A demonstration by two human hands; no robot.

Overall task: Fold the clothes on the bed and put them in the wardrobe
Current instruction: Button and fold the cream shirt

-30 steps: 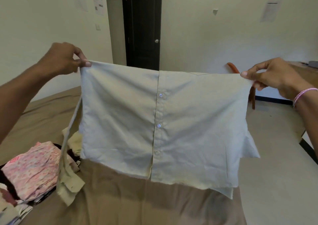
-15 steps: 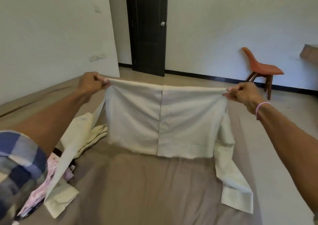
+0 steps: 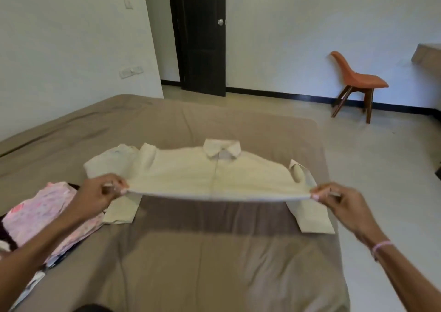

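Note:
A cream button-up shirt [image 3: 214, 171] lies spread front-up on the brown bed [image 3: 202, 252], collar pointing away from me. Its sleeves hang out to both sides. My left hand [image 3: 100, 192] pinches the near left corner of the hem, and my right hand [image 3: 338, 200] pinches the near right corner. The hem edge is stretched taut between them, slightly above the bed. A pile of folded clothes [image 3: 45, 216] with a pink patterned piece on top sits at the left, under my left forearm.
A dark door [image 3: 200, 34] stands closed in the far wall. An orange chair [image 3: 355, 82] stands on the tiled floor at the right. A wooden table corner [image 3: 427, 56] shows at the far right edge. The bed's right edge drops to the floor.
The shirt was held up hanging in the air; now it has been lowered and laid flat on the bed, collar away, with both hands still gripping its hem corners.

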